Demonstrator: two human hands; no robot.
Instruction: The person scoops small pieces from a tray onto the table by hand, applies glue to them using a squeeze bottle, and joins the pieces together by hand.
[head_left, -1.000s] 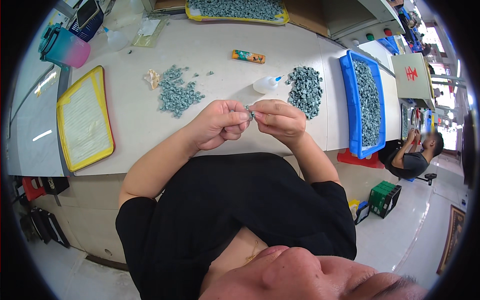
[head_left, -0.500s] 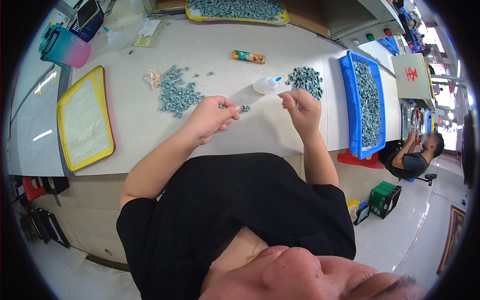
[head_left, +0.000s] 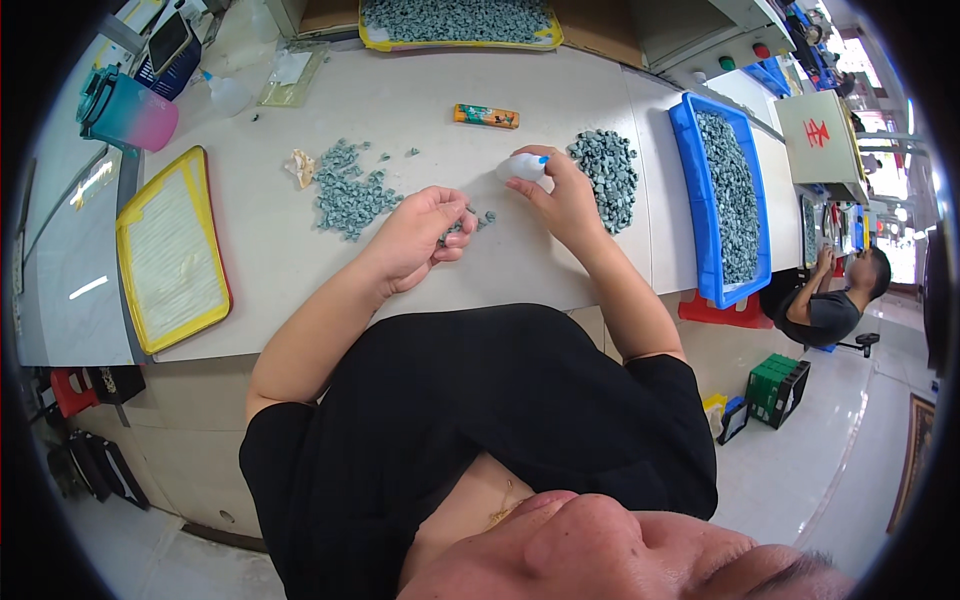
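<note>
My right hand (head_left: 566,202) is closed on a small white squeeze bottle (head_left: 519,169) with a blue tip, thumb and fingers around its tip end. The bottle leans over near the table top. My left hand (head_left: 418,236) is curled, with small grey-green pieces (head_left: 449,234) showing among its fingers; their exact kind is too small to tell. A few like pieces (head_left: 487,217) lie just right of that hand. A loose heap of grey-green pieces (head_left: 350,195) spreads to its left, and a darker heap (head_left: 609,175) sits right of the bottle.
A blue bin (head_left: 683,150) full of pieces stands at the right. At the left lies a yellow-rimmed tray (head_left: 212,235), with a teal-pink jug (head_left: 125,110) beyond. An orange cylinder (head_left: 486,116) and a filled yellow tray (head_left: 460,46) are farther back. A co-worker (head_left: 832,305) sits far right.
My right hand has moved left and slightly up and taken hold of the squeeze bottle. The left hand has shifted slightly left, its fingers now curled with pieces showing.
</note>
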